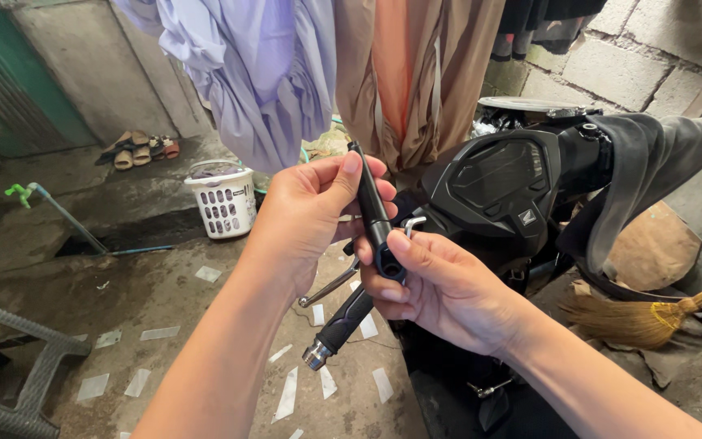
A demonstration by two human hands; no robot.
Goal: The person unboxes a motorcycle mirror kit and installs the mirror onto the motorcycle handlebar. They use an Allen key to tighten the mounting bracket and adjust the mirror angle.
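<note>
Both hands grip a slim black mirror stem (pixel 371 207) at frame centre: left hand (pixel 306 211) pinches its upper part, right hand (pixel 432 284) clamps its ringed lower end. It seems not yet seated on the handlebar (pixel 339 325), whose ribbed rubber grip ends in shiny metal.

My right hand (pixel 440 284) covers the lower end of the black stem (pixel 371 207), so I can't see how it joins the handlebar grip (pixel 341 323). The silver hex key (pixel 413 223) mostly vanishes behind my fingers. The hanging clothes (pixel 270 73) run off the top edge, the grey stool (pixel 10 366) off the left, and the broom (pixel 652 317) off the right.
</note>
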